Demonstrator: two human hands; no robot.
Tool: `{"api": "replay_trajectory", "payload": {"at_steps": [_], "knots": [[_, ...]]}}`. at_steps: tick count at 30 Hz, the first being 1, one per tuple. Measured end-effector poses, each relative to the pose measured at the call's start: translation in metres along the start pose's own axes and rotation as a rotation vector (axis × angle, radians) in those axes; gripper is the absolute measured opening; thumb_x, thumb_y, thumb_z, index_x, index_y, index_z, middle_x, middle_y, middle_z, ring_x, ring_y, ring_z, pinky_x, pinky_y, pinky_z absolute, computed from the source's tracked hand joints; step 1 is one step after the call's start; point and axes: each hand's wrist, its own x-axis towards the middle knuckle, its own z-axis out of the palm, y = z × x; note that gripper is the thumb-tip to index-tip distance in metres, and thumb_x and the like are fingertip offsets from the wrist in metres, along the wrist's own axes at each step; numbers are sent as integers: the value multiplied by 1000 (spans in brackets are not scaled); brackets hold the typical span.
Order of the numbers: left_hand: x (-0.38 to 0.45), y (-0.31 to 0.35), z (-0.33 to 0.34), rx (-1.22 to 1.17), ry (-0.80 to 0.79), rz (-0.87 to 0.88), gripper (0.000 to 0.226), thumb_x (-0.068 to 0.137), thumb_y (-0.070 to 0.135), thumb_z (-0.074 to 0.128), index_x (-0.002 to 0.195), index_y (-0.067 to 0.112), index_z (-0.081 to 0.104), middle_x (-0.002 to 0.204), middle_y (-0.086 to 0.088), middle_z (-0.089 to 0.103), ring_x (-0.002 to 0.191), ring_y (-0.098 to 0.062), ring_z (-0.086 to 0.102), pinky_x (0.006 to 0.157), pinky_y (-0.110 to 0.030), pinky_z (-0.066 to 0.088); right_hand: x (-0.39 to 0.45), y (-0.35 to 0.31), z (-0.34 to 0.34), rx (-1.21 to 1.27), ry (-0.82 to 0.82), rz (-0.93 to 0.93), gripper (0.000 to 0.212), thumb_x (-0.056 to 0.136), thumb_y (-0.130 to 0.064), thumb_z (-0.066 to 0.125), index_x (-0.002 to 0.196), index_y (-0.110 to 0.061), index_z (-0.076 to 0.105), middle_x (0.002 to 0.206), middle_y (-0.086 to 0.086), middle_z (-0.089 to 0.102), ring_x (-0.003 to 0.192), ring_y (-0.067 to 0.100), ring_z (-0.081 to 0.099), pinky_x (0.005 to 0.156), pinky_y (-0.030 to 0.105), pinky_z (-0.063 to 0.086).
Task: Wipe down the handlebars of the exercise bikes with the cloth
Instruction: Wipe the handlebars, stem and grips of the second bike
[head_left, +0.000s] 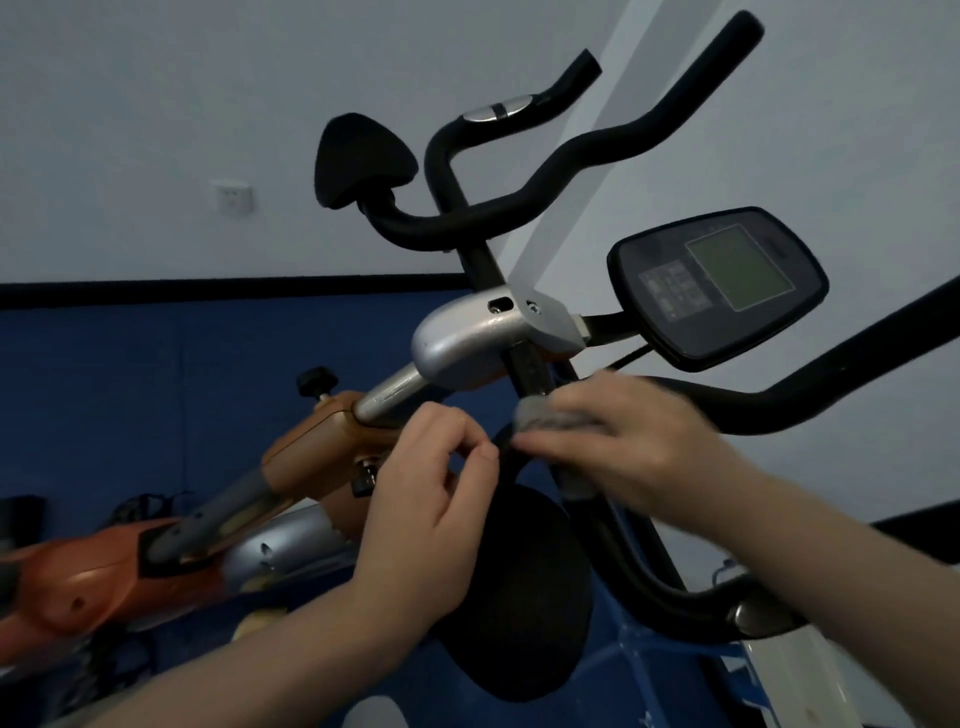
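2 hands are working just below the console (719, 283): the right hand (623, 441) is clutching the cloth (545, 415) around the handlebar (779, 410), running rightward; the left hand (436, 467) is pinching it.

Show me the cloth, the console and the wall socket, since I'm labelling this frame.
cloth (550, 415), head view, on the grey fold under the right hand's fingers.
console (717, 283), head view, on its dark face beside the screen.
wall socket (235, 197), head view, on its white plate.

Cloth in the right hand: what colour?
Grey, seen in the head view, bunched under the right hand as cloth.
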Motion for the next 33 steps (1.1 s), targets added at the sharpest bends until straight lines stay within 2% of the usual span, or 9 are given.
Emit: {"api": "replay_trajectory", "payload": {"at_steps": [4,8,13,17,20,25,29,31,33], "knots": [[2,2,2,31,-16,18,18,89,27,44,71,25,49,76,9,47,75,-11,51,65,-17,38,5,1,-8,7,188,192,20,93,-16,60,102,-6,75,98,14,68,84,29,63,75,41,52],[3,3,-5,65,-109,15,20,89,34,41,73,29,52,82,10,49,82,-11,54,68,-15,39,3,-25,9,-27,124,188,19,87,-5,67,103,-8,75,100,13,69,79,28,64,65,39,54],[28,13,-9,105,-308,19,8,80,37,52,80,34,59,90,12,55,91,-7,56,74,-16,42,-27,9,-31,-140,302,580,19,92,-19,61,104,-11,73,97,7,64,84,25,62,72,34,52],[60,19,-1,97,-408,28,6,76,30,57,80,33,62,86,13,59,82,-7,58,71,-21,45,-8,-28,1,-128,295,634,19,90,-13,64,107,-10,73,101,9,66,86,26,63,71,34,53],[74,18,6,100,-511,69,11,80,25,63,83,36,61,87,12,58,82,-8,57,71,-17,45,-30,-18,-19,-154,372,842,22,91,-18,65,111,-16,73,102,4,66,88,22,64,70,31,54],[85,19,32,18,-432,52,20,86,15,58,85,36,60,86,13,58,81,-9,57,70,-23,48,2,-26,-14,-201,512,1113,17,89,-18,66,105,-15,74,97,1,63,81,18,61,68,28,51],[87,20,39,141,-478,255,15,87,18,50,87,31,56,86,19,54,85,-3,52,72,-26,44,6,-58,0,7,473,1082,25,92,-28,57,113,-25,70,102,-12,55,85,1,57,74,12,46],[88,20,40,162,-497,271,18,87,17,49,92,33,56,89,21,54,86,0,50,73,-24,41,-9,-43,-14,-64,483,1113,21,92,-25,59,109,-25,71,101,-11,56,86,-2,54,77,9,43],[88,20,42,152,-513,274,22,88,18,47,97,35,57,93,22,54,90,2,49,76,-22,39,-17,-25,-25,-163,620,1285,17,91,-18,65,106,-21,72,99,-8,58,85,-2,53,79,12,44]]}}
